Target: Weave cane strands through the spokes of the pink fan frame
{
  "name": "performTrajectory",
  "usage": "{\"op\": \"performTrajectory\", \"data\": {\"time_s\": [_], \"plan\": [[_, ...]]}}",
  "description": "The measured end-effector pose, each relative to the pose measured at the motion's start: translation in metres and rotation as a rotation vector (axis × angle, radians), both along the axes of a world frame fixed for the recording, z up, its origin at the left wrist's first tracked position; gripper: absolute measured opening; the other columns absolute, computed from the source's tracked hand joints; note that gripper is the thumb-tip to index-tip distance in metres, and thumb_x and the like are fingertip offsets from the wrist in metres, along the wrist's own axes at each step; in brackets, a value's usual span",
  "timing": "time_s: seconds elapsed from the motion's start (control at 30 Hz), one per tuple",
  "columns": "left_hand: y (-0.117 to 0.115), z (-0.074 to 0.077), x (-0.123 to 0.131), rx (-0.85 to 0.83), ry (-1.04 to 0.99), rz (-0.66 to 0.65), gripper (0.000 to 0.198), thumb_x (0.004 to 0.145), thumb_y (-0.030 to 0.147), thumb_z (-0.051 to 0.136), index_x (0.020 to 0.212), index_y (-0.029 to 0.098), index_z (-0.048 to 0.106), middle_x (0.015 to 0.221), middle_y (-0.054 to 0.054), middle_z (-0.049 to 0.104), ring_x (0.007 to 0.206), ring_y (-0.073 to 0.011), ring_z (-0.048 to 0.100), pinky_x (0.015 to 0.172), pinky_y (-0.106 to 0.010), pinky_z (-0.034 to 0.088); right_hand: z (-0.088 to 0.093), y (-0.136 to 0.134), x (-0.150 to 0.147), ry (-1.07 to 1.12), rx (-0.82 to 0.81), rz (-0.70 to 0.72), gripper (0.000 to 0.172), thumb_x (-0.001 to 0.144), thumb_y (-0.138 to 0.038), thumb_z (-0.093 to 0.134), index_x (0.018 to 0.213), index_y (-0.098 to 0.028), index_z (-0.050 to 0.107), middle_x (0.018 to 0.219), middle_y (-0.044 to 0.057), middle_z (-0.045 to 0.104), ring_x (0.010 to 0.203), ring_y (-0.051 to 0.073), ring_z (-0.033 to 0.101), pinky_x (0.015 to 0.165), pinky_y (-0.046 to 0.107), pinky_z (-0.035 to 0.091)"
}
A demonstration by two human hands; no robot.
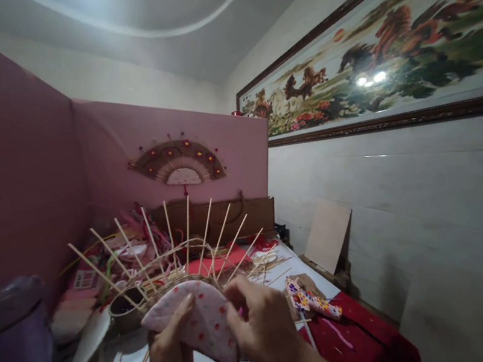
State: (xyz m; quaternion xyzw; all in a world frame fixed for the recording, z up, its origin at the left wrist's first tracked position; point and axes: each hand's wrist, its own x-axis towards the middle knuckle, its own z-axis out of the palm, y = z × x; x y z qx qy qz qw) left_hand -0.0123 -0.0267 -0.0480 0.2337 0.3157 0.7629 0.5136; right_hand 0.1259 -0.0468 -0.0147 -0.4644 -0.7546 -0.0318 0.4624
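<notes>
A half-round piece of pale pink dotted fabric forms the base of a fan, with several thin wooden sticks spreading up from it. Twine is woven between the sticks along the curved edge. My left hand grips the fabric base, thumb on its front. At the base's right end, my right hand has its fingers closed near the twine and lowest sticks; what they pinch is hidden. A loose loop of twine passes across the sticks.
A finished fan hangs on the pink panel behind. Left stand a purple bucket and a dark cup. Flowered fabric lies on the red cloth at right. A brown cardboard box stands at the back.
</notes>
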Motion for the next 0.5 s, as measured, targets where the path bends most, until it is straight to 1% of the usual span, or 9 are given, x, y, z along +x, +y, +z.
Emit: {"op": "performTrajectory", "data": {"time_s": [0.13, 0.23, 0.33, 0.43, 0.5], "plan": [[0.001, 0.002, 0.002, -0.022, -0.042, -0.087, 0.020, 0.057, 0.021, 0.080, 0.073, 0.015, 0.069, 0.064, -0.002, 0.068, 0.060, -0.0190, 0.066, 0.053, -0.026, 0.055, -0.018, -0.011, -0.022, -0.170, 0.193, 0.065, 0.022, 0.072, -0.011, 0.053, 0.091, -0.018, 0.060, 0.073, 0.003, 0.067, 0.063, 0.020, 0.062, 0.051, 0.030, 0.037], [0.002, 0.000, 0.002, -0.045, -0.059, -0.119, 0.024, 0.056, 0.025, 0.082, 0.073, 0.015, 0.067, 0.055, 0.001, 0.062, 0.051, -0.0158, 0.062, 0.047, -0.025, 0.053, -0.031, -0.009, -0.034, -0.281, 0.296, 0.010, 0.025, 0.073, -0.009, 0.052, 0.096, -0.013, 0.060, 0.069, 0.005, 0.065, 0.059, 0.022, 0.060, 0.044, 0.031, 0.035], [0.003, -0.002, -0.001, -0.049, -0.087, -0.181, 0.030, 0.054, 0.026, 0.084, 0.074, 0.013, 0.066, 0.054, 0.002, 0.061, 0.046, -0.0121, 0.059, 0.045, -0.022, 0.051, -0.040, 0.000, -0.041, -0.337, 0.414, -0.070, 0.024, 0.074, -0.010, 0.054, 0.097, -0.009, 0.060, 0.066, 0.006, 0.063, 0.055, 0.022, 0.058, 0.039, 0.031, 0.034], [0.003, -0.002, -0.004, -0.116, -0.094, -0.241, 0.025, 0.054, 0.018, 0.083, 0.069, 0.012, 0.064, 0.055, 0.000, 0.064, 0.044, -0.0109, 0.058, 0.041, -0.019, 0.048, -0.045, 0.004, -0.046, -0.419, 0.409, -0.085, 0.021, 0.073, -0.012, 0.059, 0.093, -0.008, 0.060, 0.067, 0.008, 0.062, 0.055, 0.023, 0.057, 0.038, 0.032, 0.036], [0.003, 0.001, -0.004, -0.142, -0.091, -0.223, 0.021, 0.055, 0.009, 0.080, 0.069, 0.011, 0.065, 0.058, -0.001, 0.067, 0.046, -0.0112, 0.060, 0.043, -0.019, 0.050, -0.044, 0.001, -0.047, -0.454, 0.410, -0.060, 0.020, 0.074, -0.018, 0.061, 0.091, -0.007, 0.060, 0.068, 0.009, 0.062, 0.054, 0.023, 0.056, 0.037, 0.032, 0.037]]}}
